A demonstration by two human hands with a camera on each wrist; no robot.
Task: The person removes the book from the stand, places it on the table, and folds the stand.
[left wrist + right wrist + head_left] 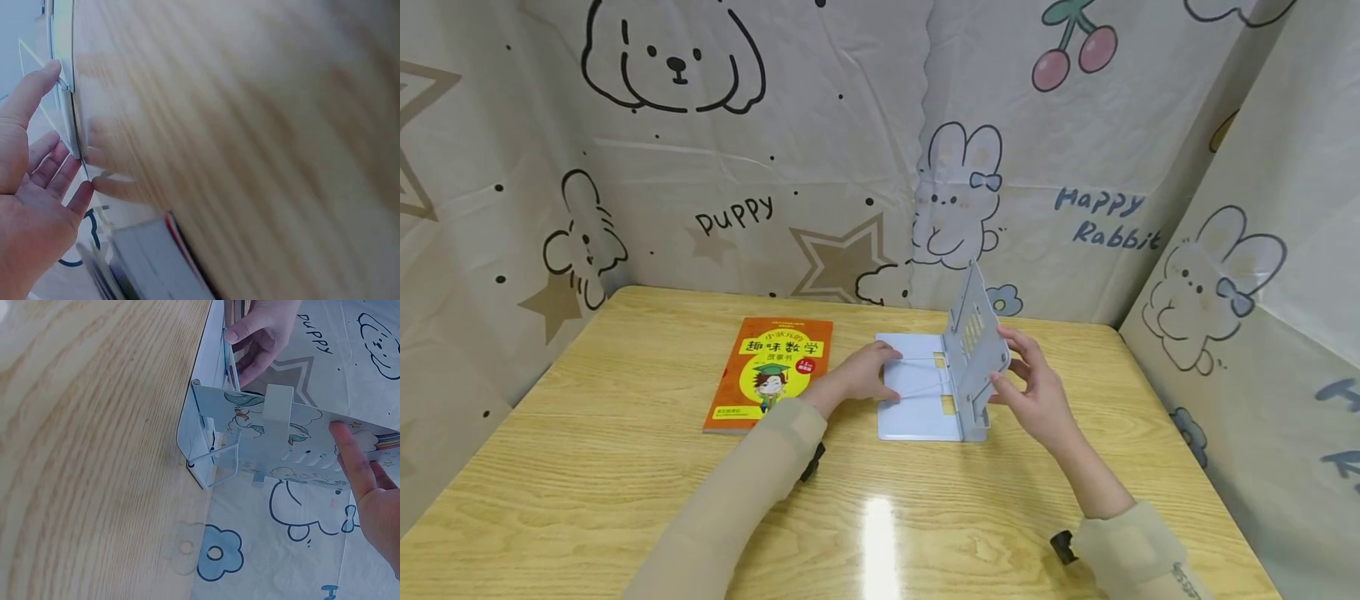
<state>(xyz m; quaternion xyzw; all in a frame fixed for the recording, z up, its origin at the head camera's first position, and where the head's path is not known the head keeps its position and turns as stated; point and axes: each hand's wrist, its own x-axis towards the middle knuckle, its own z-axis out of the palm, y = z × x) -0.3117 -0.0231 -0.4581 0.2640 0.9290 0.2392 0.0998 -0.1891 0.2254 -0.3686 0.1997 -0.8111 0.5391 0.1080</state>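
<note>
A pale metal folding book stand (917,417) sits on the table, its base flat and its back panel (972,333) raised at the right side. My left hand (861,372) is at the base's left edge, thumb and fingers bent around the wire support (921,390) there. From the right, my right hand (1041,396) holds the raised panel near its top edge. In the right wrist view a digit lies on the panel's printed face (306,431), with other fingers partly hidden. A bent wire leg (222,465) stands out near the hinge.
An orange children's math book (782,358) lies left of the stand, partly behind my left forearm. The wooden table (587,467) meets printed curtains (850,150) at the back and sides. Dark wristband pieces (1063,547) show at the sleeves.
</note>
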